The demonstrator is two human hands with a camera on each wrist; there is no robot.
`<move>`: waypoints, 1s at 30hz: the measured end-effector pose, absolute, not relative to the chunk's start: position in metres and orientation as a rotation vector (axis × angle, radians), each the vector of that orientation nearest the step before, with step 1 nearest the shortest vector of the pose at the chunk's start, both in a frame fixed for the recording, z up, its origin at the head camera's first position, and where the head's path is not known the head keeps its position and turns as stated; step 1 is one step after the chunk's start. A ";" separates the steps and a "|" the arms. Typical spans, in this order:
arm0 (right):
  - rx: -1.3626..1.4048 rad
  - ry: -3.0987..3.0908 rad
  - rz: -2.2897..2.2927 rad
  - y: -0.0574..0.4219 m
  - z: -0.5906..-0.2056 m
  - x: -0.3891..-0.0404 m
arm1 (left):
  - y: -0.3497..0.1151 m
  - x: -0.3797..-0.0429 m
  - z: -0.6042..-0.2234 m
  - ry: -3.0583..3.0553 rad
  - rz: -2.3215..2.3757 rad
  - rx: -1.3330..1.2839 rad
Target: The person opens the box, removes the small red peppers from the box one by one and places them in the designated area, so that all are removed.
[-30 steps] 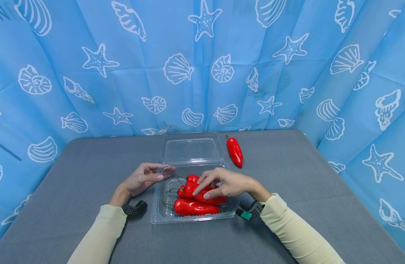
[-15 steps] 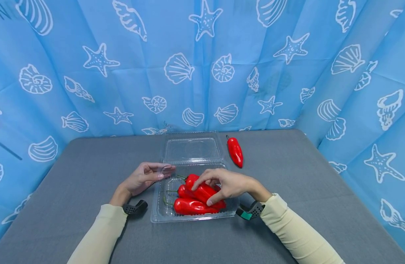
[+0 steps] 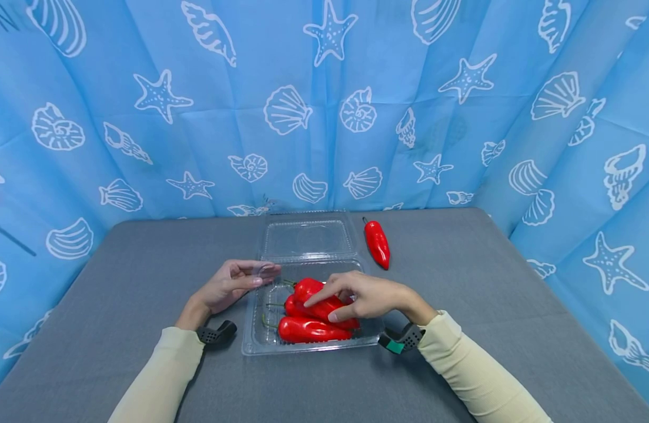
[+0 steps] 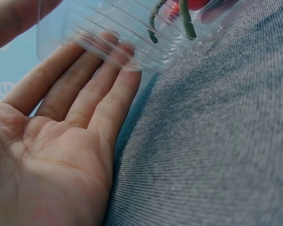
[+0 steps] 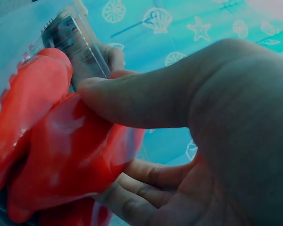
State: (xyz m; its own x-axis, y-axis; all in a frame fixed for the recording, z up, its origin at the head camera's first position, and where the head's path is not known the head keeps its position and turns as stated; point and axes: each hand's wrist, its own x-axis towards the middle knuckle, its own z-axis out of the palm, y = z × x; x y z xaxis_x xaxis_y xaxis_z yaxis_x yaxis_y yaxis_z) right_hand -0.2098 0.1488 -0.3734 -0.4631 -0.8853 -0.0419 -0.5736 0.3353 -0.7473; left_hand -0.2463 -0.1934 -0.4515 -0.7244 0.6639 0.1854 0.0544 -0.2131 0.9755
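In the head view, several glossy red peppers with green stems lie inside a clear plastic clamshell container (image 3: 314,348), its lid folded back flat. My right hand (image 3: 364,294) holds the uppermost red pepper (image 3: 310,288), which slants across the others. In the right wrist view, my thumb (image 5: 104,96) presses this pepper's side while the fingers lie around its far side. Another red pepper (image 3: 308,330) lies along the front wall. My left hand (image 3: 229,285) is at the back left corner; its straight fingers (image 4: 104,101) touch the container's outer wall.
One more red pepper (image 3: 377,244) lies on the grey cloth-covered table (image 3: 451,258), to the right of the lid (image 3: 308,238). A blue curtain (image 3: 208,147) with white shells hangs behind the table and along its sides.
The uppermost pepper has turned in the right hand, its stem end swinging toward the back, then shifted slightly left. The left hand and container stay in place.
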 end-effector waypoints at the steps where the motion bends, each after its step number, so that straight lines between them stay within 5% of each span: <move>1: -1.279 2.159 -0.938 0.149 -0.373 -0.210 | -0.194 -0.246 -0.452 1.638 1.990 0.847; 30: -1.021 2.302 -1.397 0.181 -0.360 -0.230 | -0.194 -0.247 -0.451 1.623 1.985 0.817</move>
State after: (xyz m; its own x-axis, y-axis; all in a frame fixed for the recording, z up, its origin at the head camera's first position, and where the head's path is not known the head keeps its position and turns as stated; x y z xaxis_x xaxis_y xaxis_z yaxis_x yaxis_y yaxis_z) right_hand -0.2303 0.1812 -0.3598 -0.7188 -0.6827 0.1314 -0.4316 0.2901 -0.8541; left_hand -0.2471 -0.1940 -0.4509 -0.7250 0.6691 0.1631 0.0266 -0.2094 0.9775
